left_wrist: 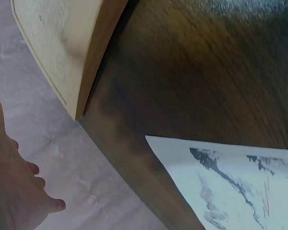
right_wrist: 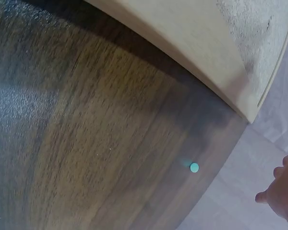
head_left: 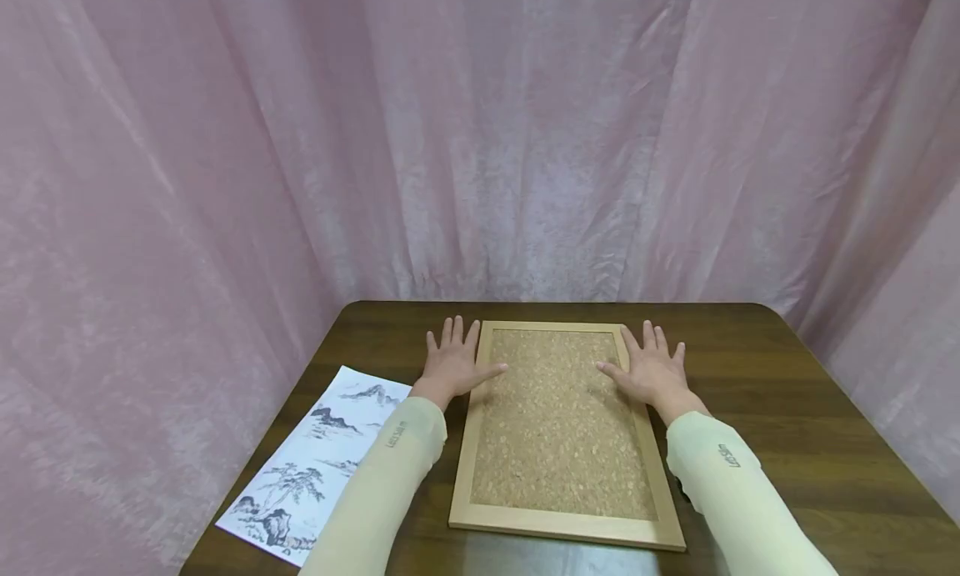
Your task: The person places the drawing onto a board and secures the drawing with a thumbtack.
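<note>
While our left hand (head_left: 453, 366) and right hand (head_left: 651, 372) reach over upper side edges of corkboard (head_left: 562, 426) (contact we cannot tell), fingers (head_left: 447, 333) spread straight, released, grasping nothing. Corkboard lies flat on bench (head_left: 795, 443), right of printed sheet (head_left: 318, 468). We judge it light and stiff, cork face (head_left: 555, 468) soft, easily dented, wooden frame (head_left: 566, 523) smooth, perhaps slippery. Best hold for us: both long side rails (head_left: 467, 463), thumbs on top.
</note>
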### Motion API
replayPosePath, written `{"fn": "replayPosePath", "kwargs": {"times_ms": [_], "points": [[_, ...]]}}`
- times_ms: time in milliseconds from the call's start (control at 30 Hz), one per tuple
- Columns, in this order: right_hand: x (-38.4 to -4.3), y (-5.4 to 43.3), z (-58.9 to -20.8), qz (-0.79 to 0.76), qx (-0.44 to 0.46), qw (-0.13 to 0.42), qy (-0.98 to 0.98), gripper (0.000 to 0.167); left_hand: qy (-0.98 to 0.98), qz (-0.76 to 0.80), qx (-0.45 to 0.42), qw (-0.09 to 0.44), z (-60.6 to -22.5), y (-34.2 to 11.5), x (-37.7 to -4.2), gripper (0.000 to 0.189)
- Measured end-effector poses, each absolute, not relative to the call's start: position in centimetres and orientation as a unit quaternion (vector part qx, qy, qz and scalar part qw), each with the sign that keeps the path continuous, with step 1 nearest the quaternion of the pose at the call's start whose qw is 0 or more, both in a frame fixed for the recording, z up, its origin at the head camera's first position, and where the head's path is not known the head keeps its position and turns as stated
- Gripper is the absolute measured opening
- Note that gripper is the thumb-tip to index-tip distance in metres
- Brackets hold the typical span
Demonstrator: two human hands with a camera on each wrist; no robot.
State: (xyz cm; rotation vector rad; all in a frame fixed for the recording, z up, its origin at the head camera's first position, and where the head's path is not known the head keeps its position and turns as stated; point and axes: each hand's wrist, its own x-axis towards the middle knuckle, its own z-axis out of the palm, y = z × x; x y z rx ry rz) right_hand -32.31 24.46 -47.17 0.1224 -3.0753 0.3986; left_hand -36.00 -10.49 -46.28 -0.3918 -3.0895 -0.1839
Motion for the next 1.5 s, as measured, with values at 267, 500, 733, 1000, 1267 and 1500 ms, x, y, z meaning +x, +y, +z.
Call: {"fn": "replayPosePath", "kwargs": {"times_ms": [267, 500, 733, 1000, 1267, 1500], "points": [[-32.2, 24.9, -46.5, 0.155, 0.035, 0.023, -0.987, 0.097, -0.99, -0.072, -0.122, 0.012, -45.5, -12.0, -36.1, 0.106], [-32.1, 25.8, -46.1, 0.168, 0.033, 0.031, -0.985, 0.096, -0.991, -0.076, -0.113, 0.003, -44.6, -12.8, -36.1, 0.109], [-32.2, 26.5, -46.1, 0.17, 0.033, 0.041, -0.984, 0.098, -0.99, -0.087, -0.11, 0.01, -44.2, -14.0, -36.5, 0.106], [-31.6, 27.6, -45.5, 0.199, 0.017, 0.051, -0.978, 0.091, -0.989, -0.103, -0.108, 0.021, -43.3, -15.5, -36.2, 0.104], [-31.3, 28.8, -45.3, 0.217, 0.009, 0.062, -0.974, 0.089, -0.987, -0.13, -0.093, 0.016, -42.8, -17.2, -36.1, 0.106], [-31.2, 29.8, -45.2, 0.239, 0.001, 0.064, -0.969, 0.091, -0.982, -0.164, -0.085, 0.027, -42.5, -18.7, -36.4, 0.102]]}}
